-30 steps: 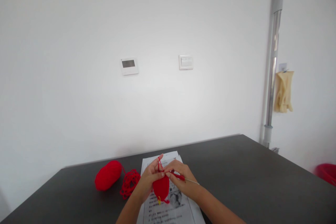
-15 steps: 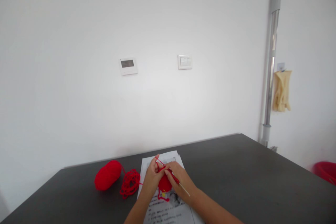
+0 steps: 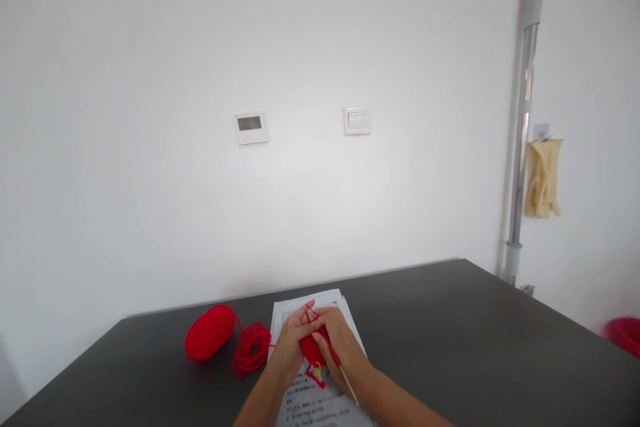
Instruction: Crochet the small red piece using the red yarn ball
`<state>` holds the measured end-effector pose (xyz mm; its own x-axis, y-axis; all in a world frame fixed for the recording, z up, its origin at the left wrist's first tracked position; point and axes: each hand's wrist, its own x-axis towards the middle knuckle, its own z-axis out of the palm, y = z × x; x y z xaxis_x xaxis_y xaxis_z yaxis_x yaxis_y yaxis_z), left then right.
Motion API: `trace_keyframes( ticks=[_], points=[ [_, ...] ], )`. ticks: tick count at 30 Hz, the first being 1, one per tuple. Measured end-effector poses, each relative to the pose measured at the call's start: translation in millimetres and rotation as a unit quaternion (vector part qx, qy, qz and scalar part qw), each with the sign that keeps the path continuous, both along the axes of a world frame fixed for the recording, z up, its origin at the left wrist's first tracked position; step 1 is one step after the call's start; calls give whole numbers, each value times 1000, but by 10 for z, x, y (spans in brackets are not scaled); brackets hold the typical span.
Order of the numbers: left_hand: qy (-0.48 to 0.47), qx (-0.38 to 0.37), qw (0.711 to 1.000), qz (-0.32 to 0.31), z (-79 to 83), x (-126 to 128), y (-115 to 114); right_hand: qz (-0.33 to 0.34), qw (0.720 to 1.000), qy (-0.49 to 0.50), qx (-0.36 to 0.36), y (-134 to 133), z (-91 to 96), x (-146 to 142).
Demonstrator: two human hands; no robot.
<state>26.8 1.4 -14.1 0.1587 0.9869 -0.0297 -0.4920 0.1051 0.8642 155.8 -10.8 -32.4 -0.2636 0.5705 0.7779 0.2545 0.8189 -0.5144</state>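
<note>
My left hand (image 3: 291, 341) pinches a small red crocheted piece (image 3: 311, 349) with red yarn looped over its raised forefinger. My right hand (image 3: 339, 340) is closed on a crochet hook (image 3: 345, 377) whose pale shaft points back toward me; its tip is hidden at the red piece. Both hands hover together over a printed paper sheet (image 3: 320, 400) on the dark table (image 3: 450, 347). A yellow marker hangs below the red piece. A red yarn ball (image 3: 210, 332) lies to the left, with a loose tangle of red yarn (image 3: 251, 347) between it and my left hand.
A white wall stands behind the table with a small display panel (image 3: 251, 127) and a light switch (image 3: 357, 121). A metal pole (image 3: 520, 147) rises at the right with yellowish gloves (image 3: 543, 177) hanging beside it. A red bin (image 3: 625, 335) sits at the far right.
My hands have drawn closer together and the red piece is bunched tighter between them. The hook's shaft has swung from pointing right to pointing down toward me.
</note>
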Motion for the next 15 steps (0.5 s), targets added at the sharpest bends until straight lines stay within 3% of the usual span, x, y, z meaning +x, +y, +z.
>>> trace_keyframes(
  ticks=[15],
  points=[
    [-16,16,989,-144,-78,-190,20,65,991,14,-114,-45,158,85]
  ],
)
